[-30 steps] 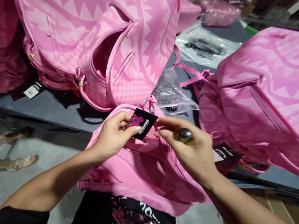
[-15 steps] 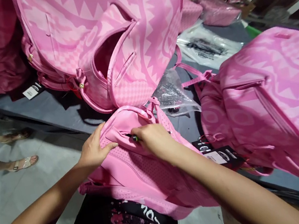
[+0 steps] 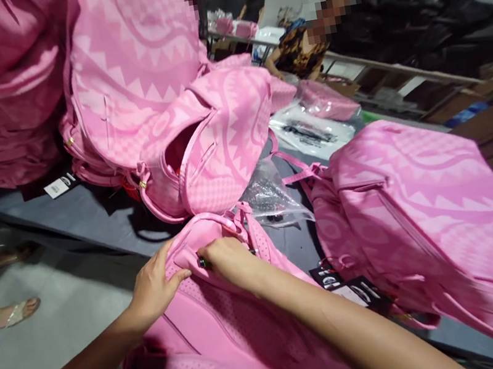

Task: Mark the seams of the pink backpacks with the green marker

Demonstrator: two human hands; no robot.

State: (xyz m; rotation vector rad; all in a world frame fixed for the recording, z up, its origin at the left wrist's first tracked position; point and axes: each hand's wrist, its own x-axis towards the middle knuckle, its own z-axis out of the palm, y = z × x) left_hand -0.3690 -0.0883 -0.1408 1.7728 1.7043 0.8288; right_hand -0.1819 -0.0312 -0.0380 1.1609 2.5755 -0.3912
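Observation:
A pink backpack (image 3: 245, 325) lies with its dotted, padded back panel facing up, between me and the table edge. My left hand (image 3: 153, 286) grips its left edge near the top, thumb on the panel and fingers behind the rim. My right hand (image 3: 228, 259) is closed round a slim black pen-like tool (image 3: 203, 262) with some green on it, whose exact kind I cannot make out. The tool's near end is at the fold of the panel's upper pad, and its thin other end pokes out beyond my hand.
More pink patterned backpacks stand on the grey table (image 3: 106, 216): an unzipped one (image 3: 230, 140) ahead and another (image 3: 428, 212) at right. A clear plastic bag (image 3: 271, 196) and black hang tags (image 3: 354, 292) lie between. A co-worker (image 3: 299, 45) is across the table; a sandaled foot (image 3: 8, 316) shows at left.
The view has tilted up, so co-workers and the room behind now show. My right hand with the tool has shifted slightly left along the panel; my left hand keeps its grip.

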